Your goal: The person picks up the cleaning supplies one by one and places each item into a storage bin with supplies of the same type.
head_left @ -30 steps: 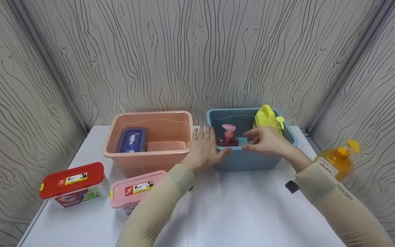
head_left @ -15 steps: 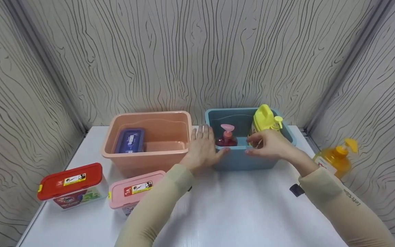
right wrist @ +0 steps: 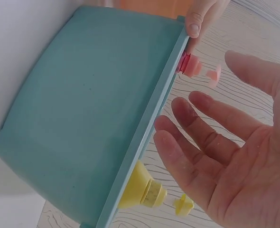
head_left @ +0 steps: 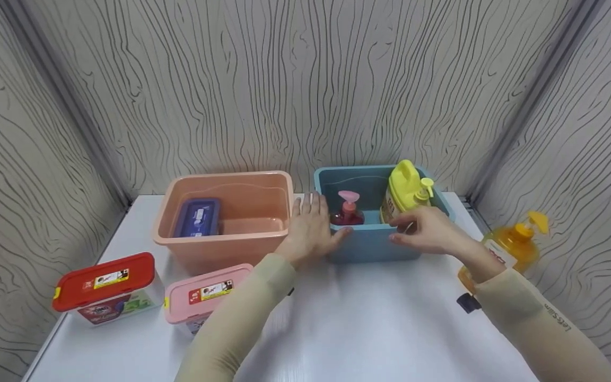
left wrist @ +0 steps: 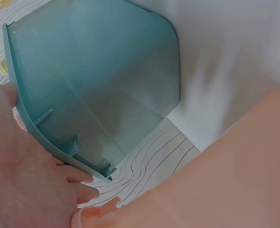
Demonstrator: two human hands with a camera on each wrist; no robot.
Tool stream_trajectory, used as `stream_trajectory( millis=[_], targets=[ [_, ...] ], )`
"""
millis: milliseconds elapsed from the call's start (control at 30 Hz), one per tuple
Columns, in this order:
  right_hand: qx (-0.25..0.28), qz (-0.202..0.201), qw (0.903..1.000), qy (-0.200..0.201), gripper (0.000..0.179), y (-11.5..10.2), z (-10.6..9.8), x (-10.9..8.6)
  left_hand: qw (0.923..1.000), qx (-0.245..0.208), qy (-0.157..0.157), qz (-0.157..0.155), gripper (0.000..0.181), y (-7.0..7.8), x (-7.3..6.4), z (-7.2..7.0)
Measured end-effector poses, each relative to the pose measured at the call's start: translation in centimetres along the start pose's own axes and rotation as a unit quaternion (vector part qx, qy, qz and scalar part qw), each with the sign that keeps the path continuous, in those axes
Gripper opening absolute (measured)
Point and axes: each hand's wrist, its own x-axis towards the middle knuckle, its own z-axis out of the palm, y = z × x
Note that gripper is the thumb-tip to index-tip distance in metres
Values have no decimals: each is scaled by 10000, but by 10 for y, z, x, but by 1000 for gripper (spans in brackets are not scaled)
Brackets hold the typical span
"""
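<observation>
My left hand (head_left: 308, 233) lies at the left front corner of a blue plastic bin (head_left: 372, 246). Its fingers stretch straight along the side rim, and the thumb rests over the front rim. Inside the bin stand a pump bottle of red liquid with a pink top (head_left: 348, 212) and a yellow jug with a pump (head_left: 405, 185). My right hand (head_left: 433, 231) hovers at the front rim near the jug, holding nothing. In the right wrist view its loosely bent fingers (right wrist: 209, 137) are spread beside the rim, with the thumb apart.
Left of the blue bin is an orange bin (head_left: 220, 244) containing a blue-lidded box (head_left: 198, 217). A red-lidded box (head_left: 106, 284) and a pink-lidded box (head_left: 207, 294) sit in front of it. An orange pump bottle (head_left: 517, 246) stands at the right, partly behind my right arm.
My right hand has moved right along the front rim, away from the pink-topped pump bottle, uncovering more of the yellow jug. The left hand stays at the bin's corner.
</observation>
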Motion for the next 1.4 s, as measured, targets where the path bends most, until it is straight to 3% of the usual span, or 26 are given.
stream_trajectory(
  millis=[200, 1033, 1400],
  targets=[
    [32, -61, 10000, 30, 44, 7, -1, -8, 10000, -1, -30, 6, 110, 0, -1, -1],
    [-94, 337, 9989, 300, 50, 44, -10, -41, 10000, 25, -48, 3, 113, -2, 2, 0],
    [-183, 695, 9965, 422, 47, 55, -9, -52, 9998, -174, -20, 24, 113, -2, 1, 1]
  ],
)
